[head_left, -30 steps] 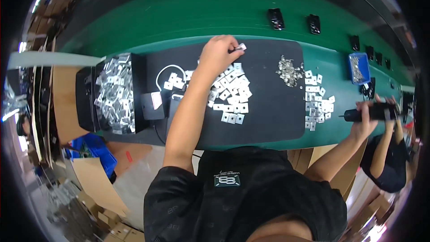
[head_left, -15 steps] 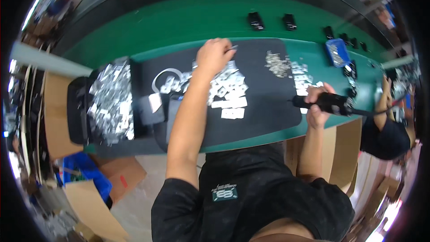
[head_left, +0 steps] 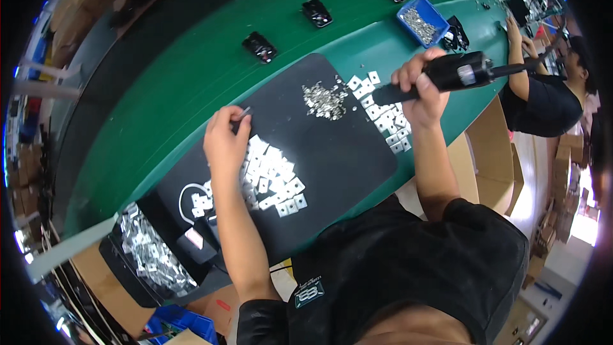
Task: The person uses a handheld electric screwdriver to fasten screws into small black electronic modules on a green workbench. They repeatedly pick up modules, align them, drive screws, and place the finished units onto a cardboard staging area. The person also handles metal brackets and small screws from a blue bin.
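Note:
My right hand [head_left: 423,89] grips a black corded electric screwdriver [head_left: 456,71], its nose pointing left above small white square plates [head_left: 386,118] beside the mat. At the far edge of the dark mat [head_left: 332,166], my left hand [head_left: 227,137] is closed, pinching a small metal piece [head_left: 245,112] between thumb and fingers. Exactly what that piece is cannot be made out. Near my left forearm spreads a heap of white square plates with holes [head_left: 271,172]. A pile of small metal fasteners [head_left: 324,101] lies on the mat's far right part.
A black bin of shiny metal parts [head_left: 153,252] stands at the left end. A blue tray [head_left: 423,20] holds small metal parts. Black units [head_left: 317,13] sit on the green surface [head_left: 191,108]. At right, a co-worker [head_left: 546,99] works; an open cardboard box [head_left: 491,153] stands below.
The view has turned, so the bench now slants up to the right. My right hand has lifted the screwdriver over the plates beside the mat. My left hand keeps its pinch at the mat's far edge.

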The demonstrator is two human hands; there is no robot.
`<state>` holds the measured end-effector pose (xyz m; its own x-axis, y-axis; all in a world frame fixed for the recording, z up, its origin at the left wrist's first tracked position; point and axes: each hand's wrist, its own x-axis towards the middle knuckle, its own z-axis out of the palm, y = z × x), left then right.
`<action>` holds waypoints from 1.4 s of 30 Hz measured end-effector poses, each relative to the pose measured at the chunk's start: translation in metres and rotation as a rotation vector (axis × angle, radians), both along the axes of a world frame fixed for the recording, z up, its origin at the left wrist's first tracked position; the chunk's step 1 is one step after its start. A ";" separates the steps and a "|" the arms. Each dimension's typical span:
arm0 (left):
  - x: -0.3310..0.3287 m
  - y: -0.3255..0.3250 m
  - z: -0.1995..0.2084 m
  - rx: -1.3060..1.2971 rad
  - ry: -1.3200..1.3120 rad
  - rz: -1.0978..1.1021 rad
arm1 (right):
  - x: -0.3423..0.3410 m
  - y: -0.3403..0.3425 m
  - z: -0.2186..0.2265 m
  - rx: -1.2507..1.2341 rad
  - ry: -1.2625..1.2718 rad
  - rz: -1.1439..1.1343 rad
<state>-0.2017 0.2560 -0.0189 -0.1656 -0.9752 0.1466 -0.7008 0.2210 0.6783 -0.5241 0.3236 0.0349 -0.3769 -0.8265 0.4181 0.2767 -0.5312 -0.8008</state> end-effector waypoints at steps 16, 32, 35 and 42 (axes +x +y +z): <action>-0.011 -0.005 0.001 0.054 -0.017 0.064 | -0.036 -0.055 -0.025 -0.083 -0.036 -0.294; -0.059 -0.092 0.009 -0.063 0.131 0.125 | -0.015 -0.022 -0.023 -0.042 -0.168 -0.011; -0.062 -0.106 -0.015 -0.026 0.251 0.150 | -0.015 -0.023 -0.024 -0.007 -0.168 -0.014; -0.065 -0.116 -0.035 0.075 0.374 0.225 | -0.016 -0.022 -0.023 0.010 -0.174 0.024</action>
<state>-0.2668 0.1398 -0.0535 0.1028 -0.9912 0.0839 -0.4294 0.0319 0.9026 -0.5397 0.3015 0.0118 -0.4226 -0.8402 0.3399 0.4239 -0.5147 -0.7452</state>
